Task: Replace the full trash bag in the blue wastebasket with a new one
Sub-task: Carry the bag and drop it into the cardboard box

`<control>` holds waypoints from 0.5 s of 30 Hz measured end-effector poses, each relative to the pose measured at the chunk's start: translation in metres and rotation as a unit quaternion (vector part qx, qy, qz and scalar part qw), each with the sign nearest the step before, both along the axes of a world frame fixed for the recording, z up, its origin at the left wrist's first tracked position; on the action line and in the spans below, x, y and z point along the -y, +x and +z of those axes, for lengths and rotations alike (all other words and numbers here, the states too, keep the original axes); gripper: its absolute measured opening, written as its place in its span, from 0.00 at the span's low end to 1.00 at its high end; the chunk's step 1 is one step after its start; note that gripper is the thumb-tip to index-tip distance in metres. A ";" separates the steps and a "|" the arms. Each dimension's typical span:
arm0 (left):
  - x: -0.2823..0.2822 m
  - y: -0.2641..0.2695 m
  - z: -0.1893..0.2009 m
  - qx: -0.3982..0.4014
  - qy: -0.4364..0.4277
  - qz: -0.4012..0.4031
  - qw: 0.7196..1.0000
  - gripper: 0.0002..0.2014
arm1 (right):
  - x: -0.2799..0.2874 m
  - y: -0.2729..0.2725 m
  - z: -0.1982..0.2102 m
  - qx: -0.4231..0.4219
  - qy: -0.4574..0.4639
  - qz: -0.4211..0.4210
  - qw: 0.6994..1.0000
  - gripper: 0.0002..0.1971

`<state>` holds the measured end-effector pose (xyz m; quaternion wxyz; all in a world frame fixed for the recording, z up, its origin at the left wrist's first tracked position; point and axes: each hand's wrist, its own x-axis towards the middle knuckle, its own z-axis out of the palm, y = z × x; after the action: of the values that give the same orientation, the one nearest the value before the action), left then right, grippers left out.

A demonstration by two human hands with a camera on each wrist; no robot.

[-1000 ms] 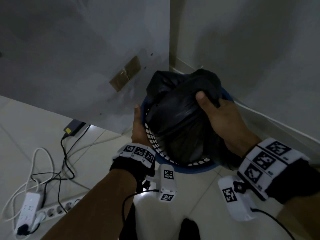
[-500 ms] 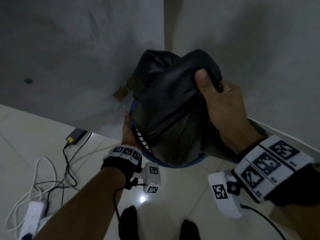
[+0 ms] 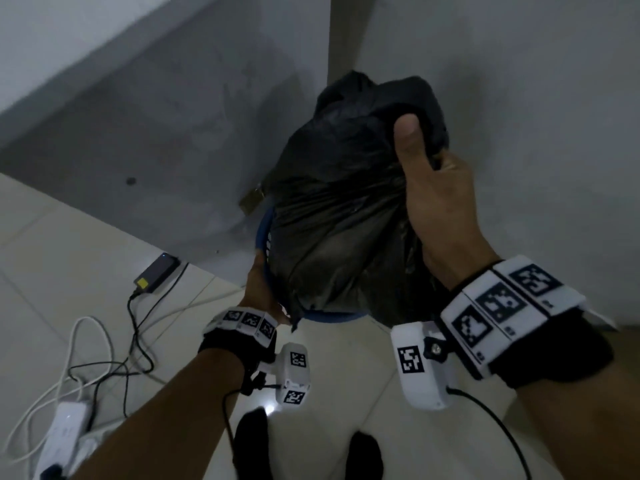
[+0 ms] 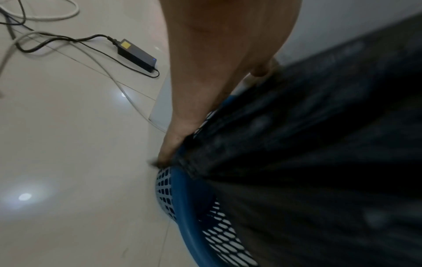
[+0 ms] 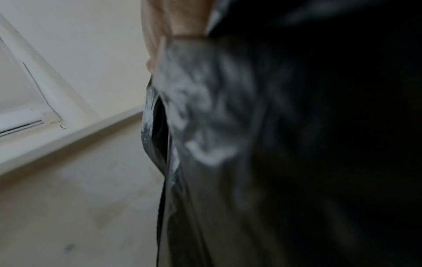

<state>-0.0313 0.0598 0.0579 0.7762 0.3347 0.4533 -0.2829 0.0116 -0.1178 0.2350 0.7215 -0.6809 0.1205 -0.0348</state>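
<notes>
Since the earlier frame, we have raised the trash bag higher above the wastebasket (lower part inside). Right hand grips its gathered top; left hand grips the rim.

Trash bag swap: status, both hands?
Right hand grips black trash bag neck, bag partly lifted. Left hand holds blue wastebasket rim. Power adapter and cables left, clear.

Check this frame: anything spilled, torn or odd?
No spill or tear shows. The right hand grips the bag; the left hand holds the basket rim. Cables lie tangled on the floor.
</notes>
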 end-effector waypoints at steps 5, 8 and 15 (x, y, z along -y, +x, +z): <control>-0.002 -0.006 0.058 0.062 -0.079 0.051 0.994 0.37 | -0.005 -0.018 0.067 -0.015 -0.030 -0.005 0.999 0.19; -0.017 -0.018 0.114 0.036 -0.030 -0.015 0.999 0.43 | -0.005 -0.034 0.131 -0.011 -0.053 -0.013 0.998 0.24; -0.060 -0.105 0.260 0.087 0.304 -0.320 0.893 0.22 | -0.009 -0.089 0.291 -0.003 -0.093 0.055 0.994 0.23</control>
<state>-0.1366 0.1201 0.3179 0.5408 0.7043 0.3159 -0.3342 -0.0773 -0.1091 0.5265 0.6557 -0.7506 0.0812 -0.0047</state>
